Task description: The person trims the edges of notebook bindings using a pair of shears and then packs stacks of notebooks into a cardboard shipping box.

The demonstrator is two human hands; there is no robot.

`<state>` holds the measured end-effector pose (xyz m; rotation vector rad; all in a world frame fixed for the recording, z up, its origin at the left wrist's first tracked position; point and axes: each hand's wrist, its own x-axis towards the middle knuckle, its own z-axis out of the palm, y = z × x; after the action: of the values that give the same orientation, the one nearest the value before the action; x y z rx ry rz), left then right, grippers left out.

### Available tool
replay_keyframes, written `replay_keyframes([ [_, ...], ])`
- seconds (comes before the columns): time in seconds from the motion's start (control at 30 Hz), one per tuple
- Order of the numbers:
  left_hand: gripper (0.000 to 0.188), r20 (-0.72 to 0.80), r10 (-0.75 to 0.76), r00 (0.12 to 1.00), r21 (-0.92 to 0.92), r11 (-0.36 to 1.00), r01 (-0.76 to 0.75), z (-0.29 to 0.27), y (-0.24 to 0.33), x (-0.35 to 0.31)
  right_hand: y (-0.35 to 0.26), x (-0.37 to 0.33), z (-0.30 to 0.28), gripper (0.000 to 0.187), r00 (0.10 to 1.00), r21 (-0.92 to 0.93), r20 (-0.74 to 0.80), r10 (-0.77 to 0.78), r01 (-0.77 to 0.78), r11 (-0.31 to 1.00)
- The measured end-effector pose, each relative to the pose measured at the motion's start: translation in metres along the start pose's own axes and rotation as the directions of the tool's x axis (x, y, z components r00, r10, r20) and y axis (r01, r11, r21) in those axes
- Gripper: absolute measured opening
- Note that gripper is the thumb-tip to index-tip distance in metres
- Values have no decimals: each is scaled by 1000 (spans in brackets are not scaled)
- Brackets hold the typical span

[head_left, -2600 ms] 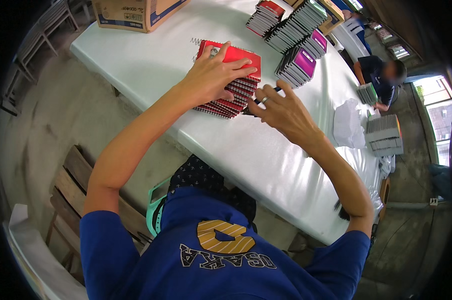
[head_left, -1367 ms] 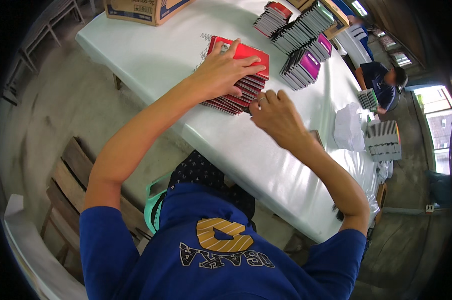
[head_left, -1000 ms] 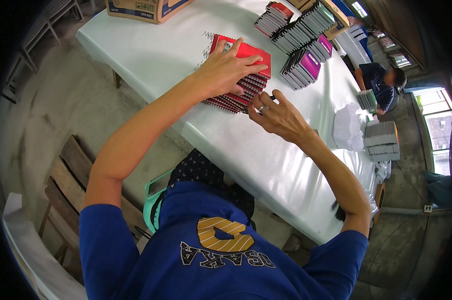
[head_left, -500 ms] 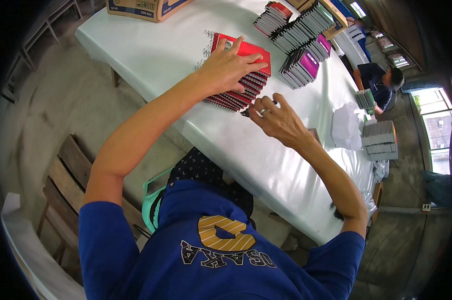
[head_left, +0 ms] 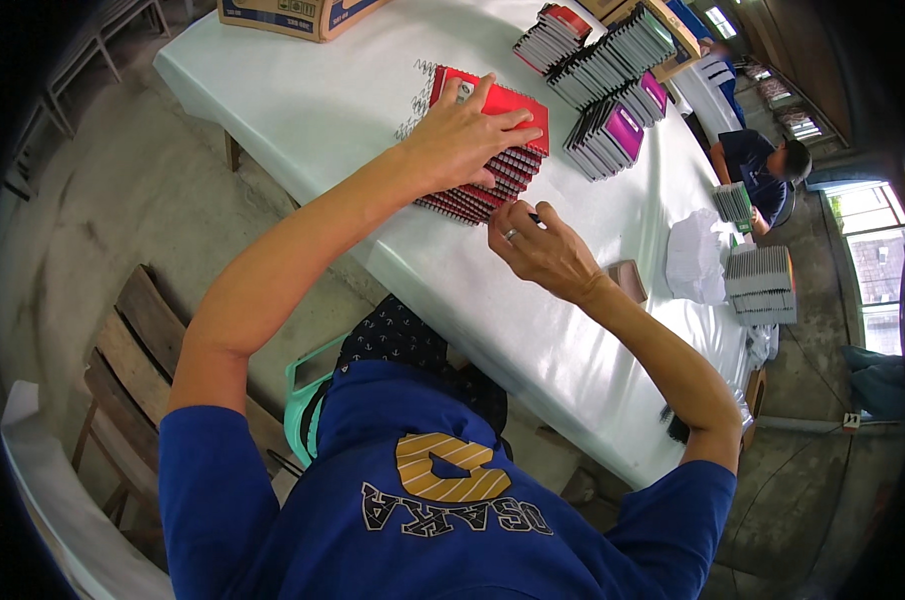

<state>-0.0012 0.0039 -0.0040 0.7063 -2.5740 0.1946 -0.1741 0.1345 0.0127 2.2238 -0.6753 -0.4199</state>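
A stack of red-covered spiral notebooks (head_left: 511,101) lies fanned on the table in front of me, wire coils sticking out along its left side. Across the top cover rests my left hand (head_left: 458,145), fingers spread, with the thumb down by the stack's near side. My right hand (head_left: 545,252) is closed round a slim black pen (head_left: 537,219), just off the stack's near right corner. Only the pen's back end shows; its tip is hidden behind the fingers.
Beyond the stack stand rows of grey-edged notebooks (head_left: 613,68) and purple-covered ones (head_left: 613,135). A cardboard box (head_left: 303,15) is at the far left. Rightward are a small brown flat object (head_left: 628,281), white plastic (head_left: 695,255), another notebook pile (head_left: 761,283) and a co-worker (head_left: 758,170) holding green notebooks.
My right hand has turned and moved slightly left and down, closer to the stack's corner, so the pen's tip no longer shows. The left hand stays on the cover.
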Motion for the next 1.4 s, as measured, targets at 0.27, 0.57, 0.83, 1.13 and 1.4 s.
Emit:
replay_keyframes([
  [0.27, 86, -12, 10, 1000, 1, 1000, -10, 2, 1, 3, -11, 8, -7, 18, 993, -34, 51, 105, -103, 994],
  [0.57, 85, -17, -1, 1000, 17, 1000, 1, 2, 1, 4, -16, 32, -12, 14, 763, 217, 615, 200, -408, 887],
  [0.83, 84, -12, -13, 1000, 24, 1000, 13, 2, 1, -1, 20, 0, -9, 32, 997, 132, 73, 6, -15, 991],
  [1.13, 85, -16, 3, 1000, 22, 1000, -3, 2, -1, 1, -4, 3, 5, 26, 979, 162, 158, 128, -154, 975],
  [1.4, 86, -31, 4, 1000, 36, 999, -3, 3, 0, 2, 5, 11, -8, 24, 971, 224, 176, 163, -201, 954],
])
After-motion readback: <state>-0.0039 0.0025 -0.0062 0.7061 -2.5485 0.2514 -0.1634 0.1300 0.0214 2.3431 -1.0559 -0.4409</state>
